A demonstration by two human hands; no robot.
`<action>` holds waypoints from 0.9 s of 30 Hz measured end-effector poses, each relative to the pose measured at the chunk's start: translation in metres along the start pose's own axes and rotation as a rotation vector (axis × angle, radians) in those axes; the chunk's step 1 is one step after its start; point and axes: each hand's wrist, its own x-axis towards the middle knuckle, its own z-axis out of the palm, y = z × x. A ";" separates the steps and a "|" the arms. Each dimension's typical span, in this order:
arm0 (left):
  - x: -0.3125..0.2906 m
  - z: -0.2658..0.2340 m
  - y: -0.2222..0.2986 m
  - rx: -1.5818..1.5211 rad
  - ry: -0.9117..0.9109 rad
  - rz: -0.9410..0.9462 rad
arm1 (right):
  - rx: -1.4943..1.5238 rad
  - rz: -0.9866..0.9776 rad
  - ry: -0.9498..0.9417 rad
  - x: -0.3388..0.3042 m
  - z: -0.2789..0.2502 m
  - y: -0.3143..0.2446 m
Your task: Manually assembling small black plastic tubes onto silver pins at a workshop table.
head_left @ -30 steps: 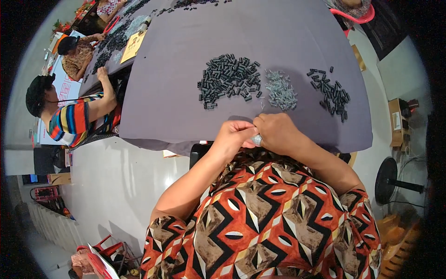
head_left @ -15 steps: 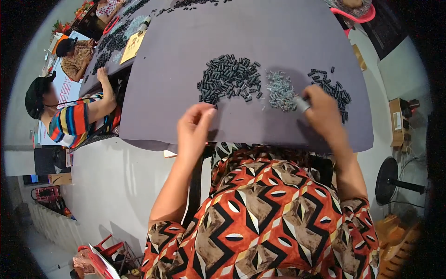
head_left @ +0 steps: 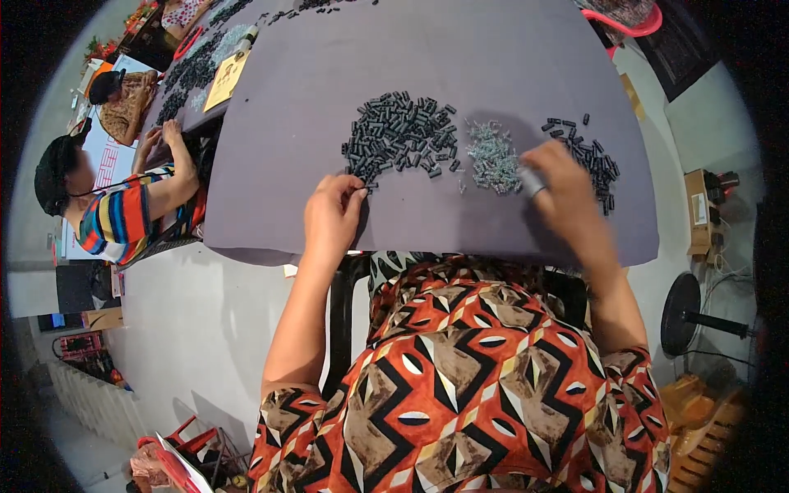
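Two hands, joined a second ago, have parted to separate piles: left hand (head_left: pixel 330 212), fingertips close, at the large black pile (head_left: pixel 401 135); right hand (head_left: pixel 569 189) — blurred — beside the clear pieces (head_left: pixel 493 158). Whether either grips anything, I cannot tell.

The lit tablecloth (head_left: pixel 283 144) is softly shadowed, the right hand (head_left: pixel 562 187) blurred, the dark-rimmed view bowed

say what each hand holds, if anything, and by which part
Left hand is at the near edge of the big black pile; any hold cannot be told. Right hand has a grey thing at its thumb; blur hides whether held or worn.
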 end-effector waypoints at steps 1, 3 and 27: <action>-0.001 -0.002 0.000 0.019 -0.009 0.019 | 0.040 -0.067 -0.082 0.001 0.010 -0.010; -0.003 -0.006 0.003 0.025 -0.023 0.012 | 0.064 -0.089 -0.186 0.004 0.026 -0.028; -0.002 -0.014 -0.004 0.044 -0.041 0.010 | 0.083 -0.111 -0.198 0.012 0.052 -0.044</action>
